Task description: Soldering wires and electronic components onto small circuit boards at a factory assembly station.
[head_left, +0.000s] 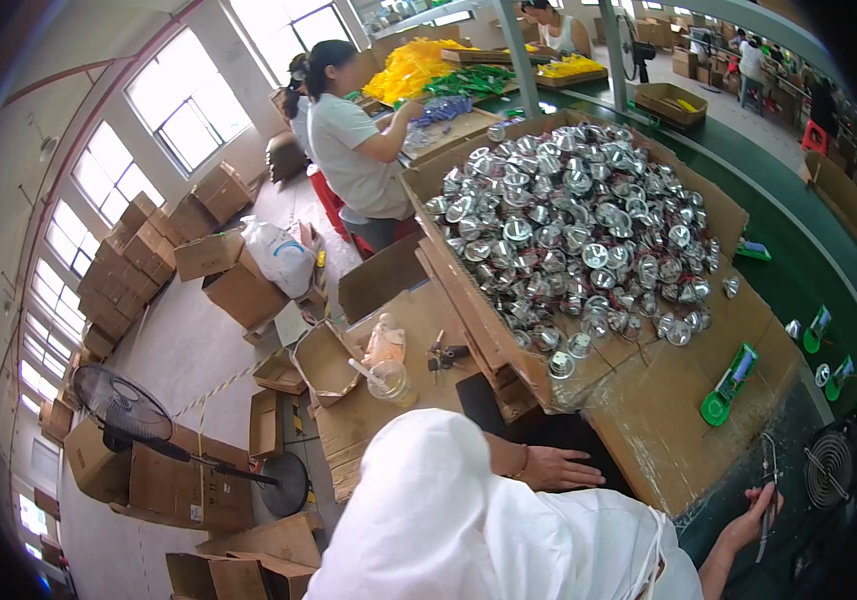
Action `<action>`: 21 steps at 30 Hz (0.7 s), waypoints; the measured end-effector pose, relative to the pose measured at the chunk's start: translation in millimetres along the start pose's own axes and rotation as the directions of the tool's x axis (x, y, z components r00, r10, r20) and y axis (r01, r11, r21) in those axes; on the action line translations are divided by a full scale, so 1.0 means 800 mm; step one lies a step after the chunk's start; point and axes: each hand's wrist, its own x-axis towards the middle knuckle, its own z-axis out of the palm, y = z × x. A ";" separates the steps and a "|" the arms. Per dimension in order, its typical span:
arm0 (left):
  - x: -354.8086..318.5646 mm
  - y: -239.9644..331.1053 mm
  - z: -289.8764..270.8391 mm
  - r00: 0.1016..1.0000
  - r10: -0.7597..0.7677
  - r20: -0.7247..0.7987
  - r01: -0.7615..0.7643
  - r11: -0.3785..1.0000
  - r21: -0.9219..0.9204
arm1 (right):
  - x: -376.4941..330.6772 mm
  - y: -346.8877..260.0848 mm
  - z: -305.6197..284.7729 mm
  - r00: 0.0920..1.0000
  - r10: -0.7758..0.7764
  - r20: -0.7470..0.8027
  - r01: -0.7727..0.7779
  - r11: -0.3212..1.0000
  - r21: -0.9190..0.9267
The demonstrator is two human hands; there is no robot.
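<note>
Slim tool (765, 530) is in the right hand (748, 518), fingers closed around it, near a round wire grille (828, 468). The left hand (558, 468) lies open, palm down, beside the near edge of the cardboard sheet (653, 450). This sheet offers bare room up to a green part (730, 385) near its right edge. Farther, silver cups (588, 230) make a heap, with cardboard walls (468, 300) along its left side.

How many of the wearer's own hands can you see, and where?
2: the left hand, palm down over the black surface beside the cardboard sheet, and the right hand, lower right, holding a thin tool. Neither is hidden.
</note>
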 end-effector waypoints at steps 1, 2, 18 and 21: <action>0.002 -0.008 0.013 0.996 0.075 -0.058 -0.072 0.996 0.050 | 0.002 0.003 0.003 1.000 -0.004 0.014 0.004 1.000 0.012; 0.006 -0.013 0.013 0.993 0.115 -0.035 -0.115 0.993 0.015 | 0.003 0.005 0.000 1.000 -0.005 0.010 0.005 1.000 0.011; -0.015 0.003 0.029 0.981 0.011 -0.194 0.000 0.998 0.057 | 0.000 -0.003 0.008 0.994 -0.105 -0.038 0.102 0.992 -0.077; -0.014 0.007 0.029 0.979 0.024 -0.202 -0.005 0.995 0.096 | 0.004 0.003 0.006 0.991 -0.133 -0.021 0.129 0.984 -0.121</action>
